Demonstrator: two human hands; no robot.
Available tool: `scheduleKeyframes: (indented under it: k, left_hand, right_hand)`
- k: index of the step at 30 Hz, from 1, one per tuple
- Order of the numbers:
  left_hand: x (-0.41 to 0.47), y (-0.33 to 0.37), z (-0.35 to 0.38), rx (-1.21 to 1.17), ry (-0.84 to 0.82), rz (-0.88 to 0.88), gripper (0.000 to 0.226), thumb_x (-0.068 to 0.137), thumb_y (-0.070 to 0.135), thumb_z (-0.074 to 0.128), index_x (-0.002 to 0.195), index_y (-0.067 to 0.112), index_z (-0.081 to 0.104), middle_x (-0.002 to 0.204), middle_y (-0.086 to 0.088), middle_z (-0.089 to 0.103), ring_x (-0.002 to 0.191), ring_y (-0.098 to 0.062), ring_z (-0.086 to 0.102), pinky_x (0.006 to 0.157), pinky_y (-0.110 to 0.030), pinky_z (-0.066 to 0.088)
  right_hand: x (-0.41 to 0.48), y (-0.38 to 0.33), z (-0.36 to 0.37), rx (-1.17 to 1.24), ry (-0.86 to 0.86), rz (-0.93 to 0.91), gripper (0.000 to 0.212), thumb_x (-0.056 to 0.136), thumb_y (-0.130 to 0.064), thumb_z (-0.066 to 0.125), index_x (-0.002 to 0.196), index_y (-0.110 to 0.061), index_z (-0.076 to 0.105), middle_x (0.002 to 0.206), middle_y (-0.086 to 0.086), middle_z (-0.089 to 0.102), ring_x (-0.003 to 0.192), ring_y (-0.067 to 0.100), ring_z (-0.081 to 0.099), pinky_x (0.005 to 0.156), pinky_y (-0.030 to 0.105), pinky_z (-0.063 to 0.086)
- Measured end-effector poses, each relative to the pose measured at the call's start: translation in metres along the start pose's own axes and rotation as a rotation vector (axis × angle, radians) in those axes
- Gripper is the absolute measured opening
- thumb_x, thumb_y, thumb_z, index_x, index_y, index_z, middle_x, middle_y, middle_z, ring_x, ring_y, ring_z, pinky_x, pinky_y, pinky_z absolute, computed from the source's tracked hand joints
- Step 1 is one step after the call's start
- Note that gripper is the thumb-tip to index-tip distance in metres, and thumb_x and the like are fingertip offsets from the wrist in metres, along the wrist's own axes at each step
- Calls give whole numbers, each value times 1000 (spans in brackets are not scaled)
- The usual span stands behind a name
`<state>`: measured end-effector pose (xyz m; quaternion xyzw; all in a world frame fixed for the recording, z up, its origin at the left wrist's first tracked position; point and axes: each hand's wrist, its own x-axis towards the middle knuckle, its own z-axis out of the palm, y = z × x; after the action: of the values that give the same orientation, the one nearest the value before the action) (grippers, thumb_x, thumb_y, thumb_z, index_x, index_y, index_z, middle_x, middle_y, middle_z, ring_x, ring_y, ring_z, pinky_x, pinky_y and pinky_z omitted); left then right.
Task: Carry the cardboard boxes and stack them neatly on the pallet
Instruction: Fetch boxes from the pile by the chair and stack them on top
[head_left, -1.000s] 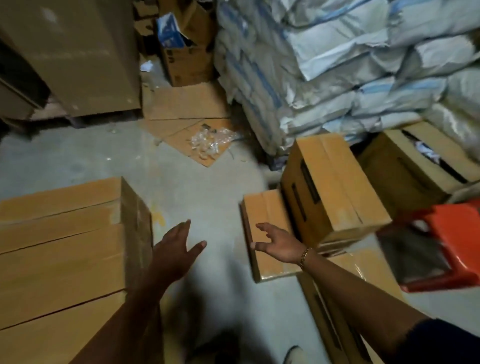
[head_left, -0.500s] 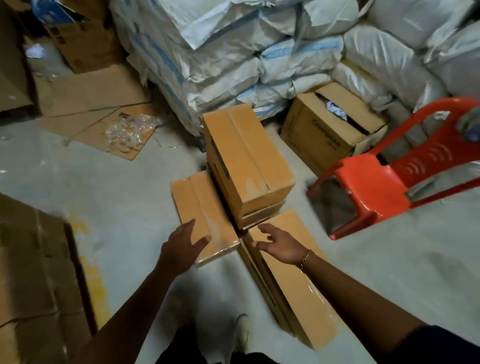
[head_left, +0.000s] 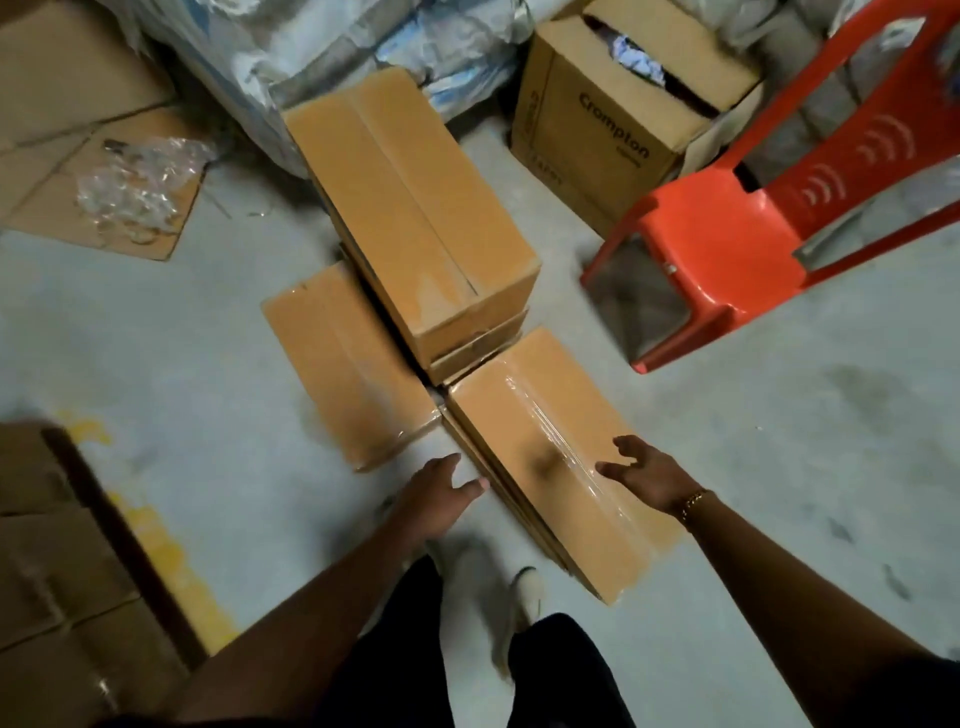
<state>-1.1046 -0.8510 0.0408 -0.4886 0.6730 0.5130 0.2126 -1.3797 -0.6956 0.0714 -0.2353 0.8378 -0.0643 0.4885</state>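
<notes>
Three tan taped cardboard boxes lie on the concrete floor in front of me. The nearest box (head_left: 550, 457) is long and shiny with tape. A second low box (head_left: 348, 364) lies to its left, and a taller stack (head_left: 410, 208) stands behind them. My left hand (head_left: 436, 493) hovers with spread fingers just left of the nearest box's near-left edge, holding nothing. My right hand (head_left: 649, 475) hovers over that box's right side, fingers loosely apart, empty. Stacked boxes (head_left: 57, 582) show at the lower left, blurred.
A red plastic chair (head_left: 737, 239) stands to the right of the boxes. An open printed carton (head_left: 608, 119) sits behind it. White sacks (head_left: 332, 47) are piled at the back. Flat cardboard with crumpled clear plastic (head_left: 130, 182) lies at the left.
My view has swung right and down, bringing the floor boxes closer. Both hands have moved from above the left box toward the nearest long box.
</notes>
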Motion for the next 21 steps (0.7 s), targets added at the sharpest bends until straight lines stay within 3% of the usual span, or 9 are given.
scheduleKeyframes:
  k: [3, 10, 12, 14, 15, 16, 17, 18, 21]
  left_hand:
    - [12, 8, 45, -41, -23, -29, 76, 96, 58, 59, 158, 19, 37, 162, -8, 37, 148, -26, 38, 119, -40, 31]
    - [46, 14, 184, -238, 28, -190, 64, 101, 43, 60, 152, 8, 44, 156, -14, 45, 144, -32, 41, 117, -39, 31]
    - [60, 13, 233, -370, 19, -232, 71, 100, 46, 61, 156, 9, 38, 161, -13, 37, 149, -32, 34, 120, -41, 27]
    - [85, 6, 282, -493, 127, -254, 82, 88, 61, 69, 150, 13, 46, 152, -9, 47, 145, -31, 42, 118, -43, 34]
    - [101, -1, 305, -565, 189, -280, 77, 81, 67, 73, 139, 20, 56, 143, -7, 57, 137, -30, 52, 113, -42, 41]
    - [114, -3, 323, -601, 242, -275, 56, 81, 59, 77, 126, 29, 61, 131, -4, 65, 127, -28, 59, 104, -36, 45]
    - [122, -5, 337, -628, 282, -249, 31, 87, 41, 79, 112, 35, 62, 120, 0, 67, 118, -23, 62, 96, -29, 44]
    - [126, 0, 344, -668, 304, -235, 23, 93, 23, 76, 102, 38, 60, 111, 4, 67, 111, -19, 62, 89, -26, 43]
    - [145, 5, 361, -811, 320, -256, 31, 95, 7, 71, 85, 32, 56, 88, 9, 62, 87, -19, 59, 66, -15, 47]
  right_hand:
    - [14, 35, -8, -24, -1, 35, 70, 94, -50, 65, 152, -18, 41, 156, 6, 45, 138, 27, 47, 110, 34, 36]
    - [72, 135, -19, -4, -31, 20, 66, 94, -46, 67, 149, -20, 44, 152, 3, 50, 135, 25, 50, 106, 32, 38]
    - [97, 166, -18, -13, -34, 7, 66, 94, -46, 67, 150, -20, 44, 152, 4, 49, 135, 26, 50, 107, 34, 38]
    - [125, 196, -14, -34, -11, -21, 70, 93, -46, 68, 152, -19, 41, 154, 7, 47, 137, 28, 48, 109, 36, 37]
    - [140, 210, -12, -42, 6, -29, 73, 93, -46, 68, 154, -18, 39, 157, 8, 44, 139, 29, 46, 111, 36, 36]
    - [155, 222, -10, -47, 18, -34, 77, 93, -46, 69, 156, -17, 36, 159, 9, 40, 141, 29, 43, 113, 37, 34]
    - [168, 233, -6, -42, 21, -30, 81, 92, -47, 69, 157, -17, 33, 161, 9, 37, 144, 29, 41, 116, 38, 32]
    - [180, 244, -1, -30, 17, -27, 86, 90, -50, 71, 158, -17, 31, 162, 9, 34, 145, 29, 38, 118, 40, 31]
    - [207, 267, 14, 29, -25, -7, 100, 80, -67, 73, 158, -21, 31, 159, 7, 40, 143, 30, 42, 118, 45, 34]
